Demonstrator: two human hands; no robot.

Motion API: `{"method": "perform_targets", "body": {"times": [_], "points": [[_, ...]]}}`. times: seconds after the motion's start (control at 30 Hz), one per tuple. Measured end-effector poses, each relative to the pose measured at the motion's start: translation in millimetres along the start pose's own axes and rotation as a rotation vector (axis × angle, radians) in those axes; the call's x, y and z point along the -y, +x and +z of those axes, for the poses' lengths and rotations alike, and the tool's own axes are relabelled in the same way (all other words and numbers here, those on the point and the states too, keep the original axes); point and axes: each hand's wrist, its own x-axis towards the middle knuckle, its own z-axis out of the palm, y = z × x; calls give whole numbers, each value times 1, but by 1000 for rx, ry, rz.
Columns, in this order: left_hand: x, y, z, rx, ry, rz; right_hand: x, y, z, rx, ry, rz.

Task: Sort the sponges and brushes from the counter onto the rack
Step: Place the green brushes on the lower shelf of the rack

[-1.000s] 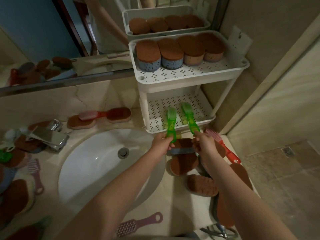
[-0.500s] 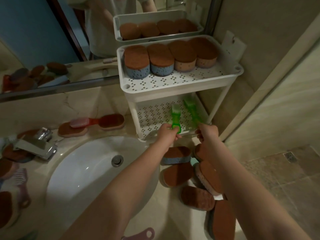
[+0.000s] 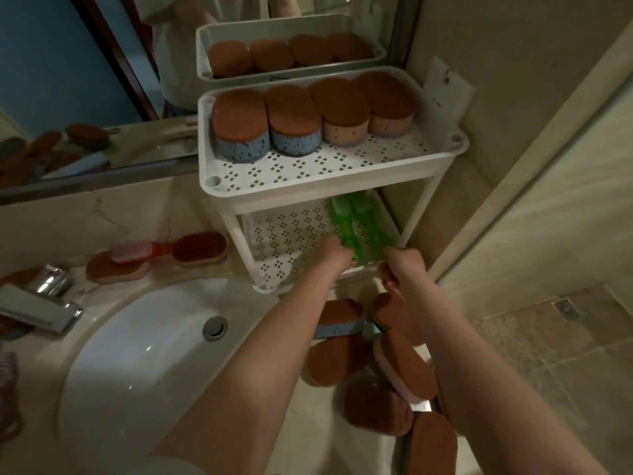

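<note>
A white two-tier rack (image 3: 329, 186) stands on the counter behind the sink. Several brown-topped sponges (image 3: 294, 111) fill the back of its upper shelf. Two green brushes lie side by side on the right of the lower shelf (image 3: 284, 234), heads under the upper shelf. My left hand (image 3: 330, 255) grips the handle of the left green brush (image 3: 344, 228). My right hand (image 3: 402, 265) is closed at the handle end of the right green brush (image 3: 368, 228). More sponges (image 3: 337, 358) lie piled on the counter under my forearms.
A white sink (image 3: 144, 354) with a chrome faucet (image 3: 37, 303) takes up the left. A pink-and-red brush (image 3: 132, 252) rests on sponges behind the sink. A mirror is behind the rack, a tiled wall to its right, and the floor drops away at right.
Both hands have pushed the two green brushes further into the lower shelf, heads now under the upper shelf. The view has shifted closer to the rack.
</note>
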Motion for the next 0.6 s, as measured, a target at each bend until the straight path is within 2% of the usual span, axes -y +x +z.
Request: {"method": "perform_targets", "body": {"times": [0.13,0.37,0.6], "points": [[-3,1,6,14,200,19,3,-4,-5,42,-170,-68],[-5,0,12,45,322,91,5,-7,-7,95,-376,-121],[-7,2,15,-21,283,111,0,-24,-17,-264,-212,-277]]}}
